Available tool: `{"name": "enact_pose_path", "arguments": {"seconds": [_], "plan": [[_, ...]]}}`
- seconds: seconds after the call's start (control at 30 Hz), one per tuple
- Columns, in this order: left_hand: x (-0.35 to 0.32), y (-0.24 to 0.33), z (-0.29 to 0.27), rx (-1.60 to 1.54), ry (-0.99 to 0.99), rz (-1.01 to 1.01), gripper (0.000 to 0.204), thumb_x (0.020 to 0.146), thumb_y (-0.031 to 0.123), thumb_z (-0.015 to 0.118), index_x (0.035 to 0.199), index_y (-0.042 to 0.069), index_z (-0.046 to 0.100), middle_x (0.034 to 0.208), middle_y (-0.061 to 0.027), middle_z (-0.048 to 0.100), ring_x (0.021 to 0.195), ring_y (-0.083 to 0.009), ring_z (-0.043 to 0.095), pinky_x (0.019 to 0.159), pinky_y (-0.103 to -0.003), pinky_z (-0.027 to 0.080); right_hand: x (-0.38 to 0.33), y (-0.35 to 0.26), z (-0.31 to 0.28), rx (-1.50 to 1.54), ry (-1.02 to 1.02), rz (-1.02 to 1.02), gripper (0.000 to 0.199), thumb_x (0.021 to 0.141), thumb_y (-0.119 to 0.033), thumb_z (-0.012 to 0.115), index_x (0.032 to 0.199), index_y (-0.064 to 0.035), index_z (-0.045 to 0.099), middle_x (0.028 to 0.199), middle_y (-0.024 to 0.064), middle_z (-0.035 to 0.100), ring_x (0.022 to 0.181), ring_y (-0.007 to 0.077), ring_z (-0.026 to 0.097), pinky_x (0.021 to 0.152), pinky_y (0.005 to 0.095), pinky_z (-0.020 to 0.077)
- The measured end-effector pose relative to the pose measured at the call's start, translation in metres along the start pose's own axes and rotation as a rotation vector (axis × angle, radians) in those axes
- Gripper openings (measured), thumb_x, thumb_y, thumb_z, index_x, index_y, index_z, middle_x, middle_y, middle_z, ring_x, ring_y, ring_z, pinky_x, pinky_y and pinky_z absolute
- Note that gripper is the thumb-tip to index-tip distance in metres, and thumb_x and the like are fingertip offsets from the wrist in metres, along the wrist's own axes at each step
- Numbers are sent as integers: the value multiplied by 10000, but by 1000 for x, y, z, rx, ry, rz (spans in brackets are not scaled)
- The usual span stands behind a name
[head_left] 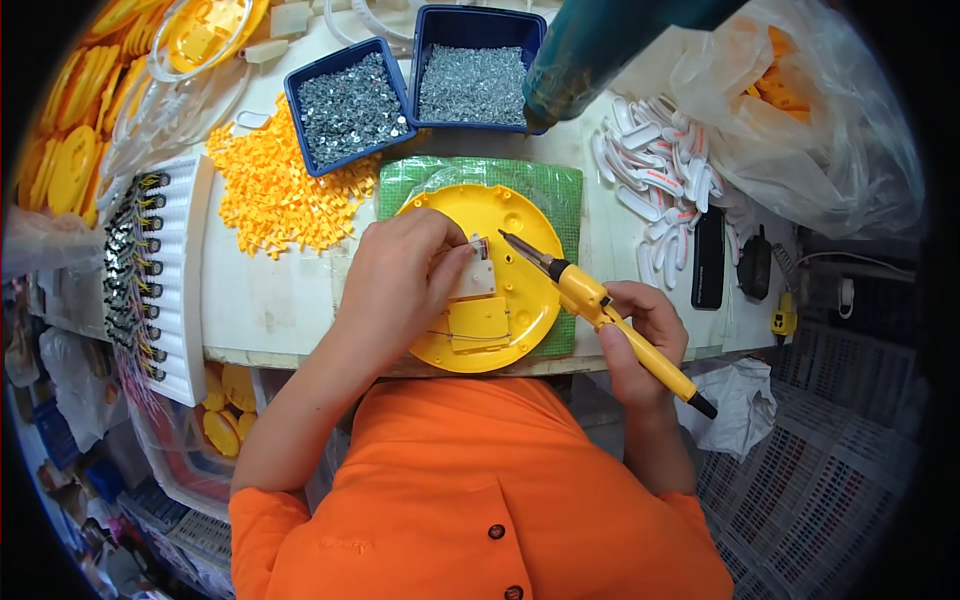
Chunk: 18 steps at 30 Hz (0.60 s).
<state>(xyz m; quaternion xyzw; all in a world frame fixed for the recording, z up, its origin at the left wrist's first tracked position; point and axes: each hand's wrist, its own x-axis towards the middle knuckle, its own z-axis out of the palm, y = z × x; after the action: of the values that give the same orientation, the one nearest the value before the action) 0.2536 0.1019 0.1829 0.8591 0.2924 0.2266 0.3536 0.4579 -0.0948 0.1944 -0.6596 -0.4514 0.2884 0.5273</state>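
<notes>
From the head view, I see my left hand (395, 285) in the middle of the frame, lying over the left part of a round yellow disc (520, 215), fingers curled and pinching a small white block (474, 277) near the disc's centre; thin wires run from under that hand toward a yellow square plate (479, 322) set in the lower part of the disc. The disc rests on a green mat (550, 185) at the centre of the white table (265, 295). My right hand (640, 335), right of centre, is closed in a full grip around the yellow handle of a soldering iron (600, 310), whose dark metal tip points up and left and sits just beside the white block, though I cannot tell if it touches. In the upper middle stand two blue bins of small grey metal parts, the left bin (350, 105) tilted, the right bin (478, 75) squarer to me, partly covered by a teal sleeve (590, 45) coming from the top edge. A heap of small orange pieces (275, 190) lies left of the mat. A white rack (165, 270) holding wired parts sits at the left edge. White curved clips (655, 170) lie scattered at the upper right, beside a clear plastic bag (810, 130). My orange shirt (480, 490) fills the bottom.
</notes>
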Motion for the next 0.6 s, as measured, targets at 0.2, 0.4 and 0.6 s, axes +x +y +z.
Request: {"name": "enact_pose_path", "arguments": {"seconds": [0.2, 0.4, 0.6], "plan": [[-1, -2, 2, 11, 16, -42, 93, 889, 62, 727, 908, 0, 660, 842, -140, 685, 775, -323, 680, 673, -392, 539, 0, -1, 9, 82, 37, 3, 338, 833, -72, 694, 1149, 43, 669, 936, 78, 703, 821, 116, 606, 788, 268, 513], [-1, -2, 2, -6, 10, -67, 92, 888, 63, 729, 900, 5, 658, 843, -136, 688, 772, -317, 682, 670, -386, 539, 2, -2, 10, 37, 6, -36, 328, 819, -79, 695, 1123, 46, 685, 939, 95, 708, 818, 137, 617, 778, 273, 513], [-1, -3, 6, -20, 44, -39, 110, 871, 66, 738, 864, 6, 645, 816, -136, 676, 755, -326, 665, 670, -412, 517, 1, -5, 9, 6, -59, 6, 334, 844, -78, 674, 1152, 50, 656, 1023, 81, 670, 921, 118, 588, 871, 272, 484]]}}
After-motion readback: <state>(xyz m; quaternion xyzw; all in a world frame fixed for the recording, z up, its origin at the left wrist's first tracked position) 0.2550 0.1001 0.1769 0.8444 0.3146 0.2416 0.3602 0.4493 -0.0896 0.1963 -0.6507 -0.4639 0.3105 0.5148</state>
